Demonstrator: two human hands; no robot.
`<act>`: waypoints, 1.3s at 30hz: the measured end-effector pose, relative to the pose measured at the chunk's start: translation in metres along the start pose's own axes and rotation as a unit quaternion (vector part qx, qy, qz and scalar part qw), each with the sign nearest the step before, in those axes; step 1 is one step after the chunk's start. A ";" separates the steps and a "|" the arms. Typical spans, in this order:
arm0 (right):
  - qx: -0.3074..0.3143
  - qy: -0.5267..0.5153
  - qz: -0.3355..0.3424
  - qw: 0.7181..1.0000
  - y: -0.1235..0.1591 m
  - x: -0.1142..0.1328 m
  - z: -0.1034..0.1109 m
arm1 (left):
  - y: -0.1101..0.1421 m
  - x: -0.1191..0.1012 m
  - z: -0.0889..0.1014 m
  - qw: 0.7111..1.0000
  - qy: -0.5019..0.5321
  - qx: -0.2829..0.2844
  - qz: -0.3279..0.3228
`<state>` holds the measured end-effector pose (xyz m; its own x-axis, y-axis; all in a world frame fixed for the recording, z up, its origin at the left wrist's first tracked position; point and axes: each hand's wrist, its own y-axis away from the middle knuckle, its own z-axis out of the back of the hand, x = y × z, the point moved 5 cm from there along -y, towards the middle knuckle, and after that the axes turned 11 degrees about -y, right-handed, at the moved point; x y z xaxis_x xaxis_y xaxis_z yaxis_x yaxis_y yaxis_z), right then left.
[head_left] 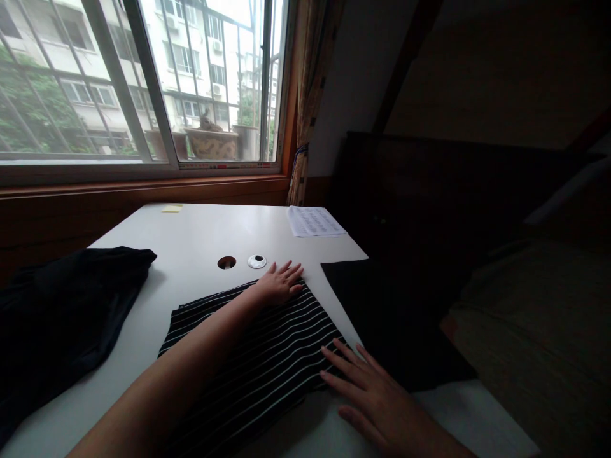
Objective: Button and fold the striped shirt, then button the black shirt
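On the white table [214, 232], L hand [279, 285] spreads over the striped cloth [281, 346], far end. R hand [371, 393], apart from it, splays at the right edge, prob. touching.

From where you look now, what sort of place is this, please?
Probably a room in a home, though I cannot be certain. The curtain is tied back beside a window, and striped cloth lies flat on a white table.
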<state>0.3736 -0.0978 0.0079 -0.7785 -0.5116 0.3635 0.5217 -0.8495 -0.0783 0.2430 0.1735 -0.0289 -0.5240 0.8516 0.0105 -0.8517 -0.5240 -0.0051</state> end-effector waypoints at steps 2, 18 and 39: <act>-0.001 -0.014 -0.004 1.000 -0.011 0.004 0.009 | 0.001 -0.001 -0.001 1.000 -0.004 -0.006 0.007; 0.067 -0.058 0.035 0.995 -0.041 0.033 -0.034 | 0.000 0.002 0.000 1.000 -0.017 -0.011 0.016; 0.036 -0.206 -0.093 0.973 0.001 -0.021 -0.015 | 0.170 -0.015 0.051 0.980 0.028 -0.116 -0.162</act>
<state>0.3848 -0.0897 -0.0136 -0.6631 -0.2424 0.7082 0.4203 -0.9035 0.0843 0.1061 0.0712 0.0214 -0.2195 0.9756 -0.0048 -0.9474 -0.2143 -0.2379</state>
